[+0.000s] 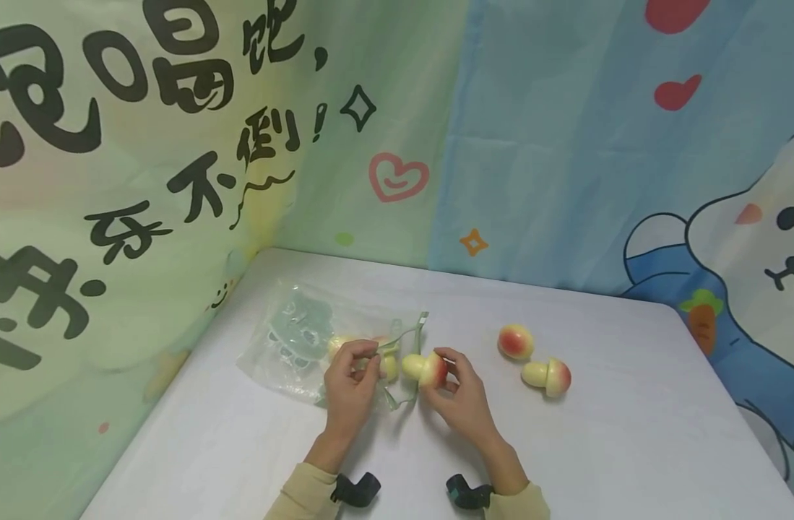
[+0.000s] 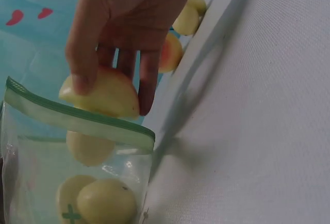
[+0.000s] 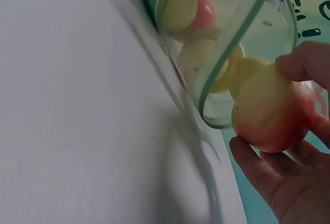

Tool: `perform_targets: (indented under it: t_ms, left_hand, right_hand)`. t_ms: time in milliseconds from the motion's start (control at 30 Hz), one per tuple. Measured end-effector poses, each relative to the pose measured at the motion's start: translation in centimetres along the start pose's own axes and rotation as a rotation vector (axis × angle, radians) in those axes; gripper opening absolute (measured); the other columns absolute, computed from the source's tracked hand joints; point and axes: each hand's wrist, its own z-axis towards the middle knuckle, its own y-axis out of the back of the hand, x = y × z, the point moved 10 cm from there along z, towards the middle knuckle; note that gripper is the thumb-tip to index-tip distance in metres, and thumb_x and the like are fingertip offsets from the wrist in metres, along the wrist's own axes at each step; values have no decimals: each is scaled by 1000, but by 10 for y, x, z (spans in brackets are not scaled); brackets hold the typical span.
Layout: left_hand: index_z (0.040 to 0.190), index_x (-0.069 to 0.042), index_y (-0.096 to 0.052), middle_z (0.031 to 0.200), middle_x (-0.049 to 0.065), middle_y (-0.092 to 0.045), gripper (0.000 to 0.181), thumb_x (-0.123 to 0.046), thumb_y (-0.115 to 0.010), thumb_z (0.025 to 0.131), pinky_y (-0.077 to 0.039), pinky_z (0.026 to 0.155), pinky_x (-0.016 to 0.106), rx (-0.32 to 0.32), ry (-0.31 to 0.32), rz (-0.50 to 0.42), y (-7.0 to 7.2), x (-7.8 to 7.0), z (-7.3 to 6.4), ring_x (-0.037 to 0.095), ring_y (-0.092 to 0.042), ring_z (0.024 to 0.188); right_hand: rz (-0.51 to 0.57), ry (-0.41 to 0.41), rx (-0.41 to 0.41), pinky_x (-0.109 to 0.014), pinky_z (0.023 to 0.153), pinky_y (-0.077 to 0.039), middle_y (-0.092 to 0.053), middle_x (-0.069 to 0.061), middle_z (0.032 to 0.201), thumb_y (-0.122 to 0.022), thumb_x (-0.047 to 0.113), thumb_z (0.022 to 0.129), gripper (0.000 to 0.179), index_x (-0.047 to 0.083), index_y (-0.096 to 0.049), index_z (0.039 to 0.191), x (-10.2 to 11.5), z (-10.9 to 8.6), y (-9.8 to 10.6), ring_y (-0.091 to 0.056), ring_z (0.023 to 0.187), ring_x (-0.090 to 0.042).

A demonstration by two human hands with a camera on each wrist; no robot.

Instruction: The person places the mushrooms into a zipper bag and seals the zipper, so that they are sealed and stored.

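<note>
My right hand (image 1: pixel 462 408) grips a toy mushroom (image 1: pixel 433 370) by its red-and-yellow cap, the pale stem pointing left. The stem is at the mouth of a clear zip bag (image 1: pixel 256 357) with a green zip edge (image 2: pixel 82 116). My left hand (image 1: pixel 350 397) pinches the bag's edge and the mouth gapes toward the right. Several similar mushrooms (image 3: pixel 178 10) lie inside the bag, seen through the plastic. In the right wrist view the held cap (image 3: pixel 273 113) sits between thumb and fingers, just outside the rim.
On the white table (image 1: pixel 631 433), right of my hands, a mushroom (image 1: pixel 555 377) lies on its side. Another mushroom (image 1: pixel 516 341) lies behind it, its red cap facing up. Printed cloth (image 1: pixel 533 180) hangs along the back and left of the table.
</note>
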Motion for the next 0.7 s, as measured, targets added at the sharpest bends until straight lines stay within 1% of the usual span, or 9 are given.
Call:
perform_targets:
  t_ms: [67,100,167,300,367,500,667,700]
  left_hand:
    - [99,18,-57,99,32,-59,21,25,-58,80,-59,53,42,0,1,-2,0,-1,0,43,-60,80]
    - [99,18,-58,99,31,-59,20,25,-58,80,-59,53,43,-1,1,-4,0,-1,0,42,-60,80]
    - [99,18,-58,100,31,-59,21,26,-58,80,-59,53,43,1,1,-5,0,-1,0,41,-60,81]
    - [99,17,-58,101,29,-61,21,26,-58,79,-60,53,40,8,-13,2,-2,-3,0,39,-61,82]
    - [99,17,-58,101,29,-61,21,26,-58,79,-60,53,40,11,-19,8,-3,-4,0,39,-61,82]
    - [98,18,-58,101,29,-61,21,26,-58,79,-59,52,41,12,-29,19,-3,-6,0,39,-61,80]
    - [97,15,-59,101,32,-60,22,26,-59,78,-59,52,42,10,-25,27,-3,-7,0,38,-62,82]
    - [97,14,-60,101,31,-61,23,26,-59,78,-59,52,42,9,-23,28,-3,-6,0,35,-62,82]
  right_hand:
    - [7,-1,2,-45,82,-58,-54,-27,128,-73,-12,76,55,-12,-51,127,9,2,-3,-56,116,-43]
    - [7,9,1,-44,82,-58,-54,-26,128,-73,-12,76,55,-10,-52,127,7,3,-6,-57,116,-42]
    - [10,11,1,-44,83,-58,-54,-23,129,-74,-10,76,56,-6,-52,128,-3,5,-10,-57,117,-41]
    - [-6,2,-12,-38,83,-59,-51,-15,130,-77,-5,75,57,6,-54,127,-28,8,-15,-58,117,-37]
    - [-11,-6,-15,-39,83,-59,-49,-15,129,-77,-4,75,57,7,-55,126,-30,9,-17,-57,117,-39]
    - [-6,41,-8,-39,82,-59,-50,-17,125,-76,-7,74,56,6,-56,125,-28,10,-22,-58,113,-41]
    - [-25,72,16,-38,81,-60,-53,-15,123,-79,-7,72,59,5,-57,125,-29,11,-29,-60,110,-35]
    - [-32,78,20,-38,81,-60,-53,-14,123,-80,-7,72,59,5,-57,125,-29,11,-30,-61,110,-34]
